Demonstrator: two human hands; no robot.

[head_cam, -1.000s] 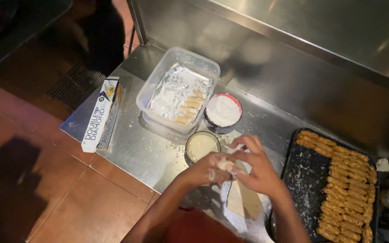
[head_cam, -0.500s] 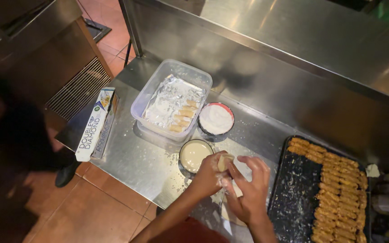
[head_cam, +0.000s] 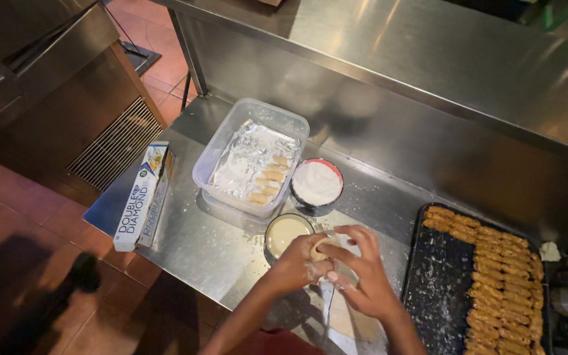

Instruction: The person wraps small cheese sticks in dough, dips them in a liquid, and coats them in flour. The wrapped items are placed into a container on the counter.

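Note:
My left hand (head_cam: 295, 265) and my right hand (head_cam: 360, 273) meet over the steel counter (head_cam: 185, 243), both closed around a small pale roll of dough (head_cam: 317, 248). Flour dusts my fingers. A thin pale wrapper sheet (head_cam: 346, 317) lies on the counter just beneath my right hand. A small bowl of pale batter (head_cam: 284, 233) sits right beside my left hand. Behind it stands a bowl of white flour (head_cam: 316, 182).
A clear plastic tub (head_cam: 231, 141) lined with foil holds several finished rolls. A dark tray (head_cam: 438, 289) at the right carries rows of breaded sticks. A long foil box (head_cam: 141, 195) lies at the counter's left edge. Red tile floor and a steel cabinet (head_cam: 54, 112) lie left.
The view has shifted right and down along the counter. My hands have stayed together on the roll, turning it next to the batter bowl.

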